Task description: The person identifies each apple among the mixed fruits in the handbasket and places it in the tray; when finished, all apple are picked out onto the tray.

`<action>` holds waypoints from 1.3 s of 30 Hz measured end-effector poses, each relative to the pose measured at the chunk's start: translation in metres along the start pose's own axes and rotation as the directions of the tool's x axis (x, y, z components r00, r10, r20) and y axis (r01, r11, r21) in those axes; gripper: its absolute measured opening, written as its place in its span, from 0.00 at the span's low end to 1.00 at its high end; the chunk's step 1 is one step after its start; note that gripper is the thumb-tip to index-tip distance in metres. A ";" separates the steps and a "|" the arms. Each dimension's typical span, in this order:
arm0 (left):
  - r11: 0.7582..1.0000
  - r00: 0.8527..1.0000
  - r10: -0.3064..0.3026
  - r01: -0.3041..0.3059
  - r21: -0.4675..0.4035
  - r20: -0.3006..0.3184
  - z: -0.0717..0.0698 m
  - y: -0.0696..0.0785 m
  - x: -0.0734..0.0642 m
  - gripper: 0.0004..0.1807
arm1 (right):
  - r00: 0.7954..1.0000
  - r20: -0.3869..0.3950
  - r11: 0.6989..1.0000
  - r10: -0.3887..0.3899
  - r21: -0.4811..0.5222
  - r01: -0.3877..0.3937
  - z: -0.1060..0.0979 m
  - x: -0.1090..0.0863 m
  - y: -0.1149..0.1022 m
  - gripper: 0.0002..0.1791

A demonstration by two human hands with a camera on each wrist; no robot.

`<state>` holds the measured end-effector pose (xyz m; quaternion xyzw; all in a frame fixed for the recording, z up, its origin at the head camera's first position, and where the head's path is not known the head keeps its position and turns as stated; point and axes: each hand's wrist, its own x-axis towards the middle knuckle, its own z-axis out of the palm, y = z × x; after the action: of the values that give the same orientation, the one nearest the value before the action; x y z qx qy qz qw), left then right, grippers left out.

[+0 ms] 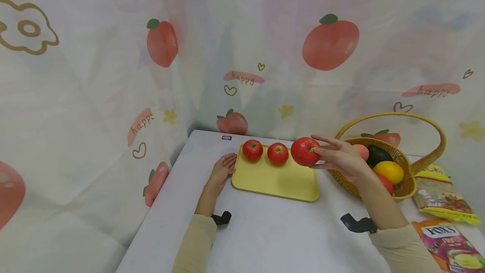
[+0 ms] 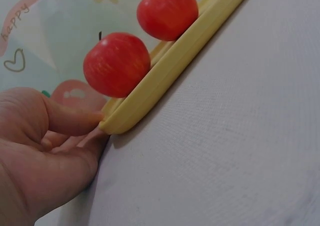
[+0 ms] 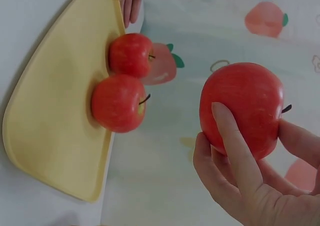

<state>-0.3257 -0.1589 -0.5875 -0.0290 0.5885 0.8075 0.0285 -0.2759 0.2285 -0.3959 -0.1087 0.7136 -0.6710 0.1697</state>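
In the head view my right hand (image 1: 339, 157) holds a red apple (image 1: 304, 151) above the right part of a yellow tray (image 1: 276, 180). The right wrist view shows its fingers and thumb curled round that apple (image 3: 242, 108), whose dark stem points right. Two more red apples sit on the tray along its far side: one at the left (image 1: 252, 150) and one nearer the middle (image 1: 278, 154). At the tray's left edge is my left hand (image 1: 223, 169). In the left wrist view, this hand's (image 2: 55, 141) thumb and fingers meet the tray's rim (image 2: 117, 121).
Right of the tray stands a wicker basket (image 1: 342, 180) with a tall handle, holding several fruits, among them a yellow one (image 1: 389, 172) and a dark green one (image 1: 378, 155). Two snack bags, one clear and yellow (image 1: 443, 193) and one purple and orange (image 1: 449, 245), lie at the far right.
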 end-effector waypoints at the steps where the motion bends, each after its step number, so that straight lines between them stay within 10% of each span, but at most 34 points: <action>1: 1.000 1.000 0.001 -0.001 0.002 0.000 0.000 0.000 0.000 0.38 | 1.000 0.008 1.000 -0.001 0.002 0.001 0.003 0.002 0.000 0.34; 39: 1.000 1.000 -0.011 0.011 0.000 0.018 -0.002 0.002 0.000 0.38 | 0.993 0.081 0.991 0.081 0.100 -0.089 0.074 0.052 0.029 0.34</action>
<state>-0.3255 -0.1613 -0.5859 -0.0248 0.5881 0.8075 0.0382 -0.2931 0.1421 -0.4326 -0.0948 0.6750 -0.6943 0.2309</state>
